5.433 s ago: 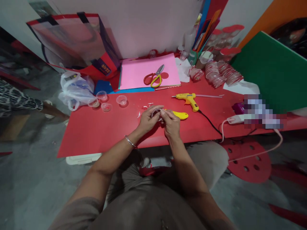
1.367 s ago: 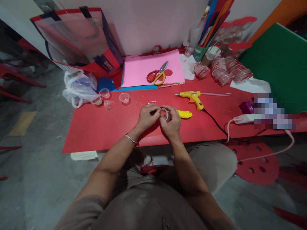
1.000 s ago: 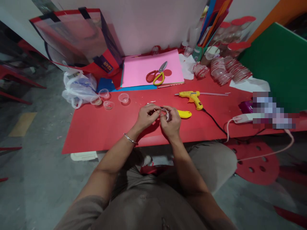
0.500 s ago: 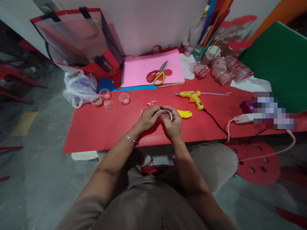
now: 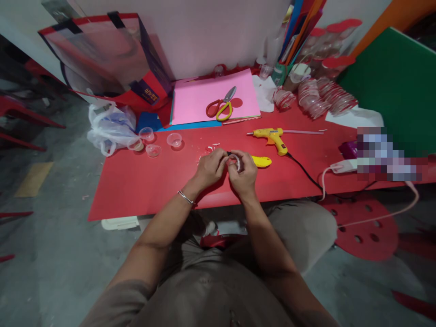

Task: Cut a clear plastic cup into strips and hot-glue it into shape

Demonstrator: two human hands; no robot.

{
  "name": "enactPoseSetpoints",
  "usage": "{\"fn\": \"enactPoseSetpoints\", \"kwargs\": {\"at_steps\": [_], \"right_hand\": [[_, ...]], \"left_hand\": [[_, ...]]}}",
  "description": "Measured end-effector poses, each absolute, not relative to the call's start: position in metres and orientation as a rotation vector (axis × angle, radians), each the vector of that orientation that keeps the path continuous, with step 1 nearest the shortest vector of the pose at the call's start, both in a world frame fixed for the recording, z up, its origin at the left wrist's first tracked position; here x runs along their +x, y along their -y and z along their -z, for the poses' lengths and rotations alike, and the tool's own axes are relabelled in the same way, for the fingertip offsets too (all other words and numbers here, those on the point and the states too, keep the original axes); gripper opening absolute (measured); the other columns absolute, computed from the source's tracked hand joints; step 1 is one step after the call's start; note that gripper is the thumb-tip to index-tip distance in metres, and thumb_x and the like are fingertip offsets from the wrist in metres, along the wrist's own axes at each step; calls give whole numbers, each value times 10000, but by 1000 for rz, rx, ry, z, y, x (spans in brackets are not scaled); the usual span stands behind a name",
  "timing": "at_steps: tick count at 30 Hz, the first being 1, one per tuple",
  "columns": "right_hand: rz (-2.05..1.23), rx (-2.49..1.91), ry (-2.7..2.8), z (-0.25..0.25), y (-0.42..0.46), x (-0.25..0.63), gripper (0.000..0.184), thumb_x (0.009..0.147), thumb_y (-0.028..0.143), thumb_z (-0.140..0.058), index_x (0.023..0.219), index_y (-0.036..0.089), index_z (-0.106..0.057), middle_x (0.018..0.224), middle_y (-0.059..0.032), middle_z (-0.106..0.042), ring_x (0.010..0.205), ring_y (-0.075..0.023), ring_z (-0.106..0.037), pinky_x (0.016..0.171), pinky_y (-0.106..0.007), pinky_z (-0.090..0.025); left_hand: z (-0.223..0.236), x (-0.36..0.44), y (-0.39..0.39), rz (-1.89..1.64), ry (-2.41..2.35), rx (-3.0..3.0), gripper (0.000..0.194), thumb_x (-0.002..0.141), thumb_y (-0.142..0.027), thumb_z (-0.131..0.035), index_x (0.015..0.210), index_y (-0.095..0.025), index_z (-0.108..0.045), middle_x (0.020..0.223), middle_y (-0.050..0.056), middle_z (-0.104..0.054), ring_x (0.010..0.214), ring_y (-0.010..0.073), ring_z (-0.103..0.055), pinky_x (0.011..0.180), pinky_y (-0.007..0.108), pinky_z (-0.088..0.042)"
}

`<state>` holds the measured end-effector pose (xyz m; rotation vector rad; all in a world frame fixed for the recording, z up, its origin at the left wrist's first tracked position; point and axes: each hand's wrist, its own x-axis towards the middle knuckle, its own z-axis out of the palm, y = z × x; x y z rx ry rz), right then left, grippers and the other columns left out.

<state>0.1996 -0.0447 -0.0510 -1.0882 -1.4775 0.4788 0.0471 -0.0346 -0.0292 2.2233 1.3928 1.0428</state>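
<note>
Over the front middle of the red table [image 5: 136, 190], my two hands meet around a small, clear, round plastic piece with a pale rim [image 5: 237, 160]. My right hand [image 5: 244, 175] is closed on this piece, its thumb on the near side. My left hand [image 5: 211, 167] is closed beside it, fingers pressed together at the rim. A small dark bit [image 5: 229, 153] shows between the fingertips; what it belongs to is hidden. A yellow object with a notched edge [image 5: 262, 161] lies just right of my right hand, partly covered by it. White and reddish scraps [image 5: 211, 148] lie beyond my left hand.
A yellow glue gun [image 5: 272, 136] with a black cord lies to the right. Scissors [image 5: 223, 106] rest on pink paper [image 5: 194, 100]. Clear cups [image 5: 175, 141] and a plastic bag [image 5: 111, 129] sit left. Stacked clear containers [image 5: 311, 97] stand at the back right.
The round piece has turned slightly between my fingers, its rim now at a different angle. My hands stay in nearly the same place; the view has shifted a little.
</note>
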Motion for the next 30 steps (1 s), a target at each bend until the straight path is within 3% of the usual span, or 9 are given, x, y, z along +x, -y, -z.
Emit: {"fn": "enactPoseSetpoints", "kwargs": {"at_steps": [6,18,30], "right_hand": [[-400,-1104,1541,48,47,199,229,937,214,-621,1153,271,-672,1036,-54,-734,935,-234,-679,874,-418,-565],[-627,-1095,1416,57,44,198,225,942,291,-665,1165,266,-683,1072,-61,-747,992,-231,-715,899,-420,-600],[-707,-1144,1311,57,43,198,244,879,200,-609,1100,251,-698,992,-38,-769,872,-196,-717,846,-372,-598]], "left_hand": [[33,44,32,-1145,-1358,2185,173,1061,-308,-485,1028,-223,-633,925,43,-703,807,178,-620,741,324,-469],[31,47,33,-1154,-1337,2076,125,1041,-295,-491,968,-235,-574,904,46,-670,787,185,-593,723,339,-467],[30,49,34,-1112,-1386,2182,139,1039,-293,-479,981,-226,-586,924,62,-679,800,201,-604,714,348,-461]]}}
